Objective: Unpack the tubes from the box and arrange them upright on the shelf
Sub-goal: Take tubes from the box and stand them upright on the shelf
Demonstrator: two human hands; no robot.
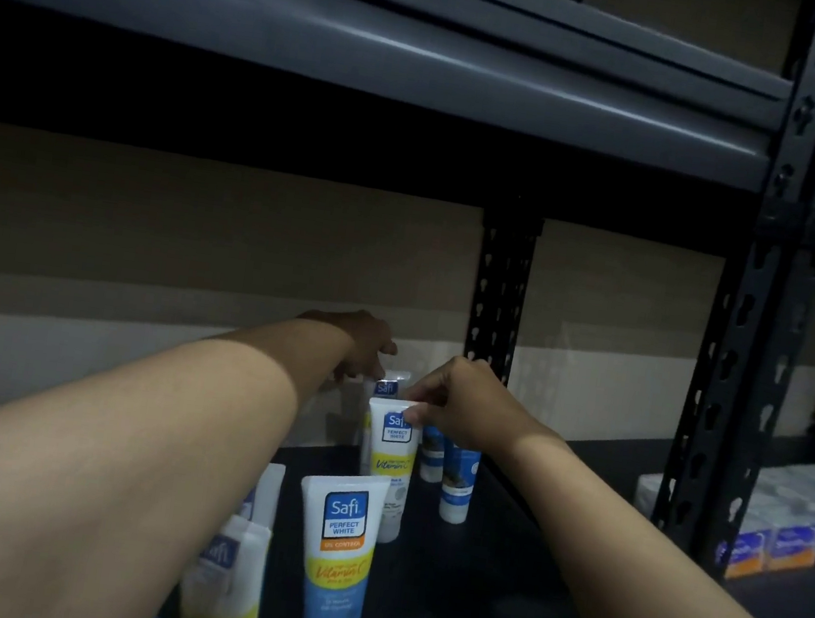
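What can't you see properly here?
Head view:
- Left hand: fingertips hidden behind it, grip on back tube unclear.
- Middle tube: top corner covered by the pinching right hand.
- Lower-left tubes: half covered by the left forearm.
- Front tube: bottom cut off by the frame edge.
- Small boxes at right: too dim to read.
- The box: out of view.

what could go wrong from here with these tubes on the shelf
The left hand reaches to the back past the tubes at the front left; pulling the arm back low may topple them. The right hand pinches only the top edge of a Safi tube, which may tip into the blue tubes beside it.
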